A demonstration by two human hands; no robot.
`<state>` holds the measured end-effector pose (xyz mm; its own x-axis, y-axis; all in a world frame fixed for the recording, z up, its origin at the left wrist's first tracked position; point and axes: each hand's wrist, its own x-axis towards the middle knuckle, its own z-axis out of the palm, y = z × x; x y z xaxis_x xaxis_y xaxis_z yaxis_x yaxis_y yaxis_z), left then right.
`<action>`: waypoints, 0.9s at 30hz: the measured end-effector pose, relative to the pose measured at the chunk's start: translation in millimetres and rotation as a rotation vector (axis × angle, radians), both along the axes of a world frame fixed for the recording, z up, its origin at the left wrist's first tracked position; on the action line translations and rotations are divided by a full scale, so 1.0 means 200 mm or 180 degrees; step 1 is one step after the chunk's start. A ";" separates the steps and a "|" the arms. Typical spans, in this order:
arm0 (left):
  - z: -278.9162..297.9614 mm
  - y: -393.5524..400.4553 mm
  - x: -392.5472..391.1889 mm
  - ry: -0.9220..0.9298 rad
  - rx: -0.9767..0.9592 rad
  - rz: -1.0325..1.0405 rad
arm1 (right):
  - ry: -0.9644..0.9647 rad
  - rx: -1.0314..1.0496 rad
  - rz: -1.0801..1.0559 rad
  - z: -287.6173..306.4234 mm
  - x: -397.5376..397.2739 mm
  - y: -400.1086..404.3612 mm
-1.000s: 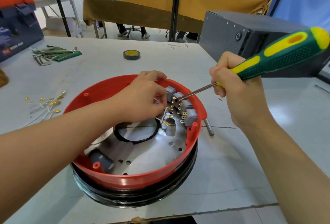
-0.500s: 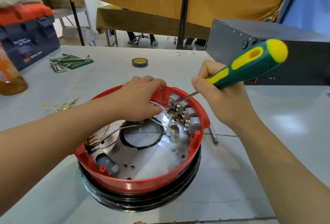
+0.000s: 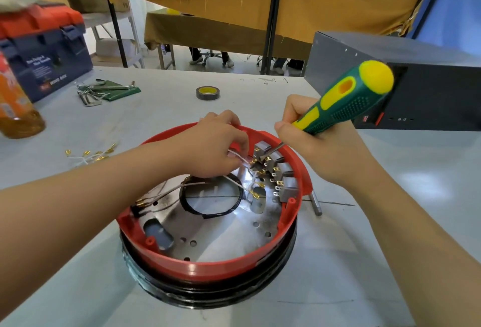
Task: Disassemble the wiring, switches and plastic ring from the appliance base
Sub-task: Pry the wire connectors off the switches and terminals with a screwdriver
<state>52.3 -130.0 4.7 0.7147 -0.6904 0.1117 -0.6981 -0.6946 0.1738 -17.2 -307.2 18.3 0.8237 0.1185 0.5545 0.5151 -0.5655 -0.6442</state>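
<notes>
The round appliance base (image 3: 208, 292) stands upside down on the table, a red plastic ring (image 3: 208, 266) around its shiny metal plate. Several grey switches (image 3: 282, 170) with brass terminals line the ring's right inner wall. White wires (image 3: 234, 183) run across the plate above a black ring (image 3: 197, 209). My left hand (image 3: 216, 144) pinches a white wire beside the switches. My right hand (image 3: 320, 149) grips a green and yellow screwdriver (image 3: 346, 102), whose tip rests at the topmost switch.
Removed wires with brass terminals (image 3: 88, 156) lie left of the base. Hex keys (image 3: 104, 89), a tape roll (image 3: 207, 92), an orange bottle (image 3: 15, 107) and a toolbox (image 3: 44, 48) sit behind. A dark metal box (image 3: 416, 87) stands at the right; a metal rod (image 3: 315, 204) lies beside the base.
The view has shifted, so the base sits lower and more central. The screwdriver handle has swung up and inward, and its tip has moved up from the second switch to the topmost one. My left hand stays at the wires.
</notes>
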 end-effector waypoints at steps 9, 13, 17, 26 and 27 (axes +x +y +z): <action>-0.07 -0.03 -0.03 -0.0157 -0.0268 0.0211 | 0.0019 -0.0177 0.0167 0.00 0.00 -0.03; -0.08 -0.04 -0.04 -0.0143 -0.0329 0.0265 | 0.0031 -0.0276 0.0323 -0.01 0.00 -0.05; -0.08 -0.04 -0.04 -0.0198 -0.0327 0.0291 | 0.0014 -0.0403 0.0379 -0.02 -0.01 -0.06; -0.08 -0.04 -0.04 -0.0172 -0.0334 0.0335 | 0.0075 0.0112 0.0080 -0.04 0.01 -0.06; -0.08 -0.04 -0.04 -0.0165 -0.0335 0.0334 | 0.0049 0.0229 0.0016 -0.05 0.01 -0.06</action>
